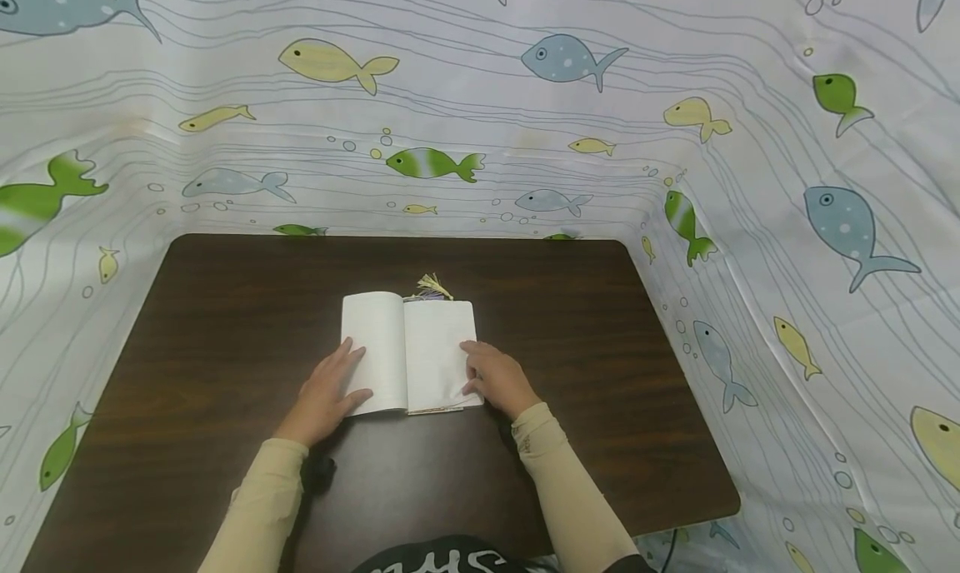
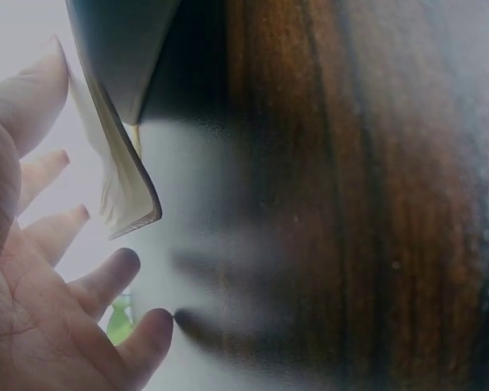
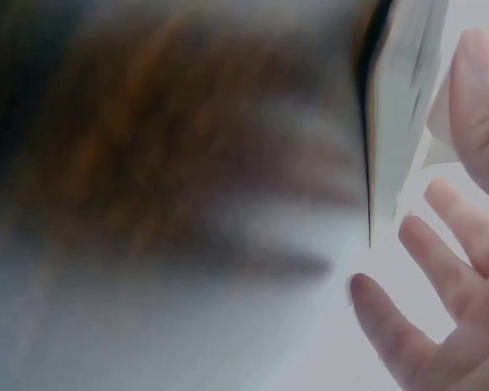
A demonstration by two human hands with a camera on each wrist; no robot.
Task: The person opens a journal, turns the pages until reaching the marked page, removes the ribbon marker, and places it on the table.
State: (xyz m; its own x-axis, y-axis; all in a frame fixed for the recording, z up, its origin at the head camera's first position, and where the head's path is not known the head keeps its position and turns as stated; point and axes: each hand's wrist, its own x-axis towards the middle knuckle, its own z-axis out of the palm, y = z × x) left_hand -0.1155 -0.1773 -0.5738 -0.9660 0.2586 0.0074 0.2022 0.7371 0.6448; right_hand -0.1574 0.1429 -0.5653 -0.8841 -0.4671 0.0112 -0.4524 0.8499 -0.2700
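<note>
An open notebook (image 1: 442,348) with pale blank-looking pages lies on the dark wooden table. A tassel (image 1: 433,287) sticks out past its top edge. My left hand (image 1: 322,394) rests at the left page's outer edge, thumb on the paper and fingers spread. In the left wrist view, that hand (image 2: 57,236) is beside the page block's corner. At the right page's lower outer edge, my right hand (image 1: 501,377) touches the paper with thumb and forefinger apart. The page corner there is bent up a little. The right wrist view shows the thumb (image 3: 477,106) against a lifted page.
The brown tabletop (image 1: 247,306) has rounded corners. White fabric (image 1: 480,115) printed with fish hangs around its back and sides. A dark cable (image 1: 670,548) hangs by the right front edge.
</note>
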